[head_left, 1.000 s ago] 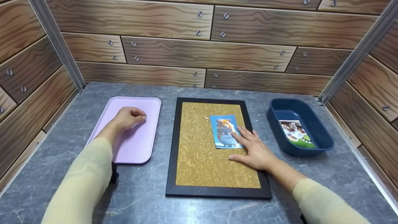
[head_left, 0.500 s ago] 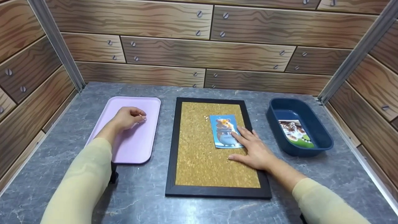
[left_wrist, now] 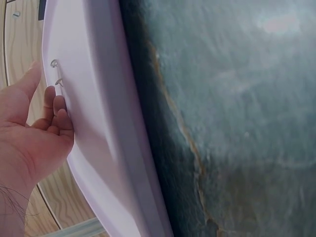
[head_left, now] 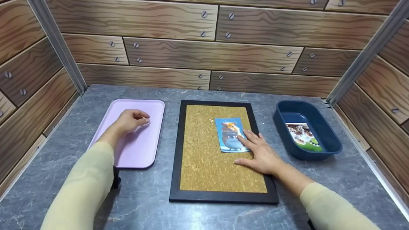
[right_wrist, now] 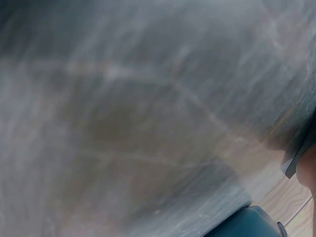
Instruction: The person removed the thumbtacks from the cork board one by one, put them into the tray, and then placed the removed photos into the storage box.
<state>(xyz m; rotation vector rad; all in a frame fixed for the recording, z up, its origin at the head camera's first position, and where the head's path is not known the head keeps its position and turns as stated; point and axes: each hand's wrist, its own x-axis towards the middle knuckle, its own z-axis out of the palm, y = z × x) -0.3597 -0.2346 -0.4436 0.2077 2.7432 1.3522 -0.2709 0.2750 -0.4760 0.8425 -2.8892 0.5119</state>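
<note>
In the head view my left hand (head_left: 131,121) hangs over the lilac tray (head_left: 137,150), fingers loosely curled. Small clear pieces, perhaps push pins, show by its fingertips. The left wrist view has two such pieces (left_wrist: 54,63) at the tray, just off the fingertips, and a gap between thumb and fingers. My right hand (head_left: 263,155) lies spread with straight fingers across the right side of the cork board (head_left: 211,172). Its fingertips rest on the lower right of a blue picture card (head_left: 228,127) showing a hamster. The right wrist view shows mostly blurred tabletop.
Right of the board stands a dark blue bin (head_left: 326,127) with another picture card (head_left: 303,135) inside. A tiny clear piece (head_left: 211,120) sits on the cork left of the hamster card. Wood-patterned walls (head_left: 179,54) enclose the grey table (head_left: 140,204).
</note>
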